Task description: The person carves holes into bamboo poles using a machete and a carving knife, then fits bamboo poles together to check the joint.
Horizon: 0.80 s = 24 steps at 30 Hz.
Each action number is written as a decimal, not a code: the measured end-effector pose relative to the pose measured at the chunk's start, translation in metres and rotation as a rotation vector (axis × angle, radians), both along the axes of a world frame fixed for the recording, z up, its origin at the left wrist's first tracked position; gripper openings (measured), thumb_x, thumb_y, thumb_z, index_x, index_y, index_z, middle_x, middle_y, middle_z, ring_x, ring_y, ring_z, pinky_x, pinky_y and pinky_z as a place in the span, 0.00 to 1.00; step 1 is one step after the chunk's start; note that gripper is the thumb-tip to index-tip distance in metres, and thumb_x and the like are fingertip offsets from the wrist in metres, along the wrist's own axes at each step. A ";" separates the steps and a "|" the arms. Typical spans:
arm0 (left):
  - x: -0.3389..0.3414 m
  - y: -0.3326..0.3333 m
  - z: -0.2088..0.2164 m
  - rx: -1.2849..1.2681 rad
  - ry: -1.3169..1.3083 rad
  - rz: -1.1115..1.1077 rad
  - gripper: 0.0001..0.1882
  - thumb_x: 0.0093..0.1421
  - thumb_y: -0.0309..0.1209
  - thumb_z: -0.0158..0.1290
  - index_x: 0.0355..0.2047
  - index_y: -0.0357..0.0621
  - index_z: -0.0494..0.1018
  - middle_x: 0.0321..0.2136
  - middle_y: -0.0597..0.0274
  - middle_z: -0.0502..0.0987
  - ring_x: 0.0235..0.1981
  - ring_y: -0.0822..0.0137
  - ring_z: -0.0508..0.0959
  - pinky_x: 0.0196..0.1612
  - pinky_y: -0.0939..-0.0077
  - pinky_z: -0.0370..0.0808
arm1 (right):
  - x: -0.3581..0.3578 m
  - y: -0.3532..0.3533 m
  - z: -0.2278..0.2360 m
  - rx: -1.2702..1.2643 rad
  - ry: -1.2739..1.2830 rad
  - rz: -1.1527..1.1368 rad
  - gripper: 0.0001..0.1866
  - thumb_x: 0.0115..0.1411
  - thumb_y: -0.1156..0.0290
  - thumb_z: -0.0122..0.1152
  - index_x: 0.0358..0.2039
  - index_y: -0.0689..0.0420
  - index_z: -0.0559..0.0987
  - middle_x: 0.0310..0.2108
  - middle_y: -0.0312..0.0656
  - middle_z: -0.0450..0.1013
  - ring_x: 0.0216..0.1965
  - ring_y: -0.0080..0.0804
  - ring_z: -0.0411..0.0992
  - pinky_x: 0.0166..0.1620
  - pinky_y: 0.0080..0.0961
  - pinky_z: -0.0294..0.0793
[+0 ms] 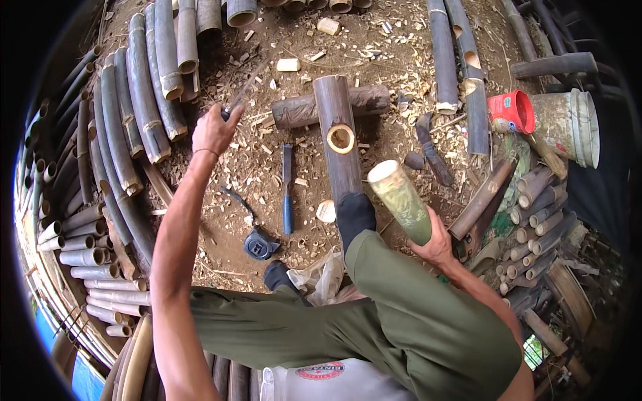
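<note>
My left hand (215,130), stretched out at the upper left, is closed around the dark handle of a tool with a long thin blade (250,85); the blade is blurred against the dirt. In my right hand (436,239) is a short, thick green bamboo piece (402,204), gripped by its lower end, its pale end pointing up and left. Between the hands lies a dark bamboo pole (332,107) with a round pale-rimmed hole. It rests across another bamboo log (289,113), and my dark-socked foot (356,215) presses on its near end.
A blue-handled chisel (287,204) and a black tape measure (259,244) lie on the chip-strewn ground. A curved dark sheath-like piece (433,150) is right of the pole. Bamboo poles (144,93) line the left. A red bucket (511,112) and stacked bamboo (538,207) stand right.
</note>
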State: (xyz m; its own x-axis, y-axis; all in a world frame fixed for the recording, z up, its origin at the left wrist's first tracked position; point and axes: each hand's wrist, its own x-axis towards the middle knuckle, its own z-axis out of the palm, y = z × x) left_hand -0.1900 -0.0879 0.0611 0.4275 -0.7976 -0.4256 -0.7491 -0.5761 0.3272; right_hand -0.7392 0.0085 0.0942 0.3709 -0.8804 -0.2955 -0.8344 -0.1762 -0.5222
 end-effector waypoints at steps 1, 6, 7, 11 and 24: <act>0.002 0.015 -0.019 -0.012 -0.095 0.020 0.31 0.63 0.58 0.49 0.41 0.37 0.70 0.33 0.46 0.77 0.32 0.57 0.78 0.36 0.61 0.78 | -0.006 0.030 -0.020 0.037 -0.077 -0.117 0.49 0.42 0.59 0.74 0.63 0.64 0.62 0.54 0.58 0.66 0.53 0.56 0.69 0.56 0.44 0.70; -0.066 0.053 -0.045 -0.345 -0.214 0.055 0.21 0.61 0.41 0.54 0.45 0.34 0.71 0.42 0.39 0.73 0.42 0.49 0.75 0.47 0.59 0.76 | -0.031 0.157 -0.075 0.268 -0.213 -0.592 0.48 0.46 0.56 0.71 0.63 0.64 0.61 0.56 0.59 0.65 0.56 0.56 0.66 0.58 0.46 0.67; -0.083 0.066 -0.047 -0.439 -0.113 -0.024 0.18 0.60 0.38 0.54 0.42 0.35 0.73 0.40 0.40 0.75 0.40 0.48 0.76 0.46 0.58 0.76 | -0.033 0.170 -0.081 0.323 -0.191 -0.622 0.48 0.47 0.56 0.71 0.63 0.64 0.61 0.56 0.59 0.64 0.56 0.56 0.66 0.58 0.46 0.67; -0.194 0.088 -0.034 0.185 0.214 -0.199 0.16 0.56 0.38 0.58 0.37 0.38 0.78 0.36 0.46 0.81 0.36 0.51 0.82 0.41 0.59 0.81 | -0.055 0.202 -0.085 0.437 -0.102 -0.682 0.47 0.48 0.56 0.70 0.64 0.64 0.60 0.57 0.60 0.64 0.57 0.56 0.65 0.59 0.46 0.66; -0.145 0.061 0.053 0.105 0.639 -0.167 0.38 0.56 0.63 0.53 0.40 0.32 0.79 0.34 0.45 0.82 0.36 0.56 0.83 0.41 0.59 0.79 | -0.092 0.186 -0.095 0.651 0.104 -0.315 0.44 0.54 0.55 0.65 0.65 0.64 0.58 0.59 0.61 0.61 0.59 0.56 0.62 0.61 0.46 0.64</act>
State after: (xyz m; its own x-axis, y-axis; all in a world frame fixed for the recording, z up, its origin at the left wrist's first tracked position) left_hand -0.3353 -0.0267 0.1143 -0.0608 -0.7715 -0.6333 -0.5084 -0.5221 0.6848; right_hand -0.8317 0.1943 -0.0006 0.0702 -0.5749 -0.8152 -0.8452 0.3998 -0.3547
